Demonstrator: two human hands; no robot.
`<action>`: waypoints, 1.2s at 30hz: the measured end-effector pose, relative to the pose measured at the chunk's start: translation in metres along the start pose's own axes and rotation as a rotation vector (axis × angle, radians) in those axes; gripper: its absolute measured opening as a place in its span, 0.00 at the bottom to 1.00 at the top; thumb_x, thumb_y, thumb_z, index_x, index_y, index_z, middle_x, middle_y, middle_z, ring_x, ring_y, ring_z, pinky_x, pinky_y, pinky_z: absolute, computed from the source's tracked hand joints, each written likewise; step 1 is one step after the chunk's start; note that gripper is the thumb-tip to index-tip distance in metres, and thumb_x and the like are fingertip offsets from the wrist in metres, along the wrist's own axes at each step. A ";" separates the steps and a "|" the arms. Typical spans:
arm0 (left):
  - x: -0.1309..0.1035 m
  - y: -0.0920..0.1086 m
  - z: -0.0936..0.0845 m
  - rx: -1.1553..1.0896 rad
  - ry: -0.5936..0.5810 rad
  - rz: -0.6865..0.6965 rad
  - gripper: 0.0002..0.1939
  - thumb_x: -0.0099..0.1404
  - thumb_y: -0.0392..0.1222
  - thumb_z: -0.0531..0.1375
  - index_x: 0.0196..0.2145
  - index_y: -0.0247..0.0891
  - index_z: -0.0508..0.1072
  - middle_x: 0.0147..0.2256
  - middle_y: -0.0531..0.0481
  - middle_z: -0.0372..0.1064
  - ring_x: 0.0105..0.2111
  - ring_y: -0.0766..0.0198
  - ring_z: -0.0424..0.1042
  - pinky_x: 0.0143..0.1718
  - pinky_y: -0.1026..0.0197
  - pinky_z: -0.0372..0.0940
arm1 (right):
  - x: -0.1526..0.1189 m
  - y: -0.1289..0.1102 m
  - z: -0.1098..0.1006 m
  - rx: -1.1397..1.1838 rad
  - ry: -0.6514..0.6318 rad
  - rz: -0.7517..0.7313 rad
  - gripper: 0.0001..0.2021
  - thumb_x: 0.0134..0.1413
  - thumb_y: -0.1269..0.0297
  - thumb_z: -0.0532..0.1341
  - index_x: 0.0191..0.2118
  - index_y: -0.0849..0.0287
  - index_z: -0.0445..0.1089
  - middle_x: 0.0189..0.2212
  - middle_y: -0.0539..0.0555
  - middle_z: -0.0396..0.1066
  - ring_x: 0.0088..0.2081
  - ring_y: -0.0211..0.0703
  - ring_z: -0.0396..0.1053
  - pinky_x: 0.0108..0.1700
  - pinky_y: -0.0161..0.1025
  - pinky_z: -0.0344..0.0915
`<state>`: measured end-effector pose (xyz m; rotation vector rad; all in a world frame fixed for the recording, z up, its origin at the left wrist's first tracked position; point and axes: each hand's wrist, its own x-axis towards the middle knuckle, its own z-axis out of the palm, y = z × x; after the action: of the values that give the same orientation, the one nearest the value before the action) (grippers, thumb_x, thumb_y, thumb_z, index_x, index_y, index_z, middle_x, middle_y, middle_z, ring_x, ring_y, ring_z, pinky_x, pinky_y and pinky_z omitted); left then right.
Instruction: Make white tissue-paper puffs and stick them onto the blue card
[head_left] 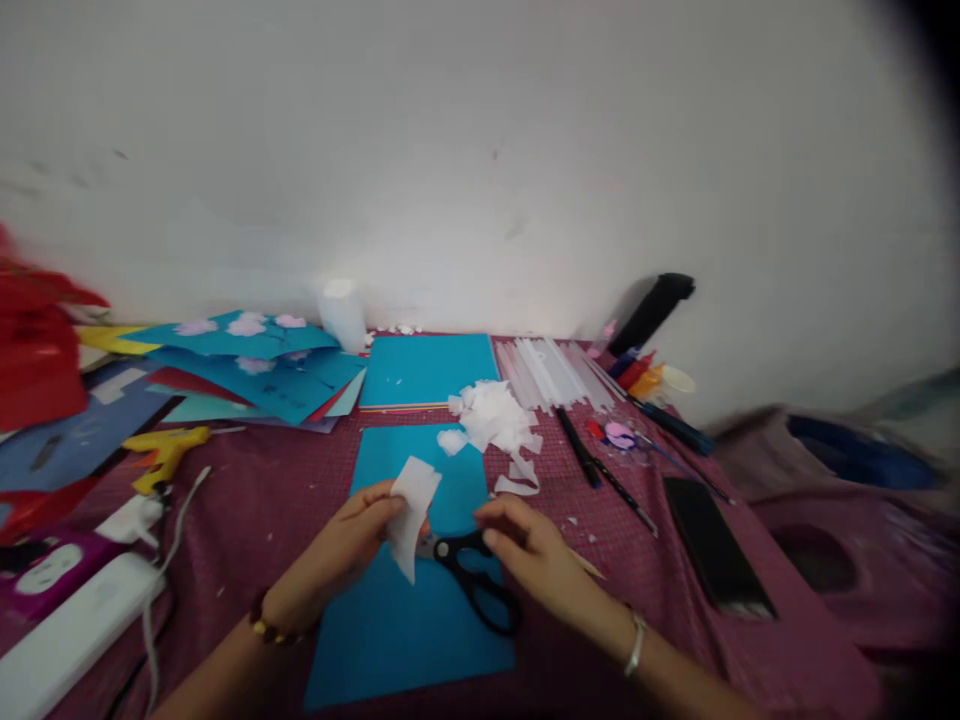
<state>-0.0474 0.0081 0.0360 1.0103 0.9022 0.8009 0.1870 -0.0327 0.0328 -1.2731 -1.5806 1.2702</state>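
Observation:
My left hand (366, 520) is closed on a small strip of white paper (412, 505), held between thumb and fingers. Under and beside the strip, black-handled scissors (480, 580) are over a blue sheet (420, 640), their loops spread and most of the blades hidden by the paper. My right hand (529, 545) is at the upper loop, its fingers curved and apart from the thumb. The thumb overlaps the loop's edge, but no grip on the scissors shows. A heap of cut white paper pieces (495, 415) lies at the sheet's top right corner.
Behind stand a stack of coloured paper (427, 370) and white sticks (555, 370). Blue cards with pale flowers (247, 345), a yellow glue gun (169, 455) and a white power strip (82, 640) are at left. At right lie pens (577, 445) and a dark phone (716, 545).

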 end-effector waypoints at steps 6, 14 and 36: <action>-0.008 0.003 0.024 0.250 -0.295 0.039 0.14 0.62 0.46 0.56 0.34 0.36 0.78 0.29 0.48 0.74 0.30 0.62 0.69 0.34 0.63 0.61 | 0.008 -0.013 0.003 0.710 -0.099 0.208 0.15 0.50 0.53 0.62 0.34 0.62 0.70 0.25 0.51 0.70 0.23 0.32 0.66 0.26 0.32 0.59; 0.006 -0.008 0.036 0.205 -0.361 -0.029 0.12 0.58 0.41 0.57 0.37 0.35 0.76 0.29 0.49 0.72 0.28 0.62 0.67 0.30 0.64 0.60 | -0.006 -0.009 -0.002 0.804 -0.105 0.291 0.13 0.39 0.62 0.69 0.29 0.63 0.68 0.17 0.46 0.68 0.18 0.30 0.64 0.23 0.29 0.57; 0.000 -0.005 0.068 0.828 -0.080 0.696 0.15 0.60 0.33 0.58 0.44 0.44 0.71 0.54 0.44 0.61 0.54 0.56 0.61 0.54 0.53 0.58 | -0.011 -0.012 -0.012 0.596 -0.111 0.191 0.09 0.39 0.64 0.68 0.27 0.61 0.70 0.20 0.44 0.66 0.20 0.29 0.60 0.26 0.31 0.56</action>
<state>0.0143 -0.0167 0.0488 2.1426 0.8202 0.9584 0.1983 -0.0407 0.0474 -0.9913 -1.0381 1.7878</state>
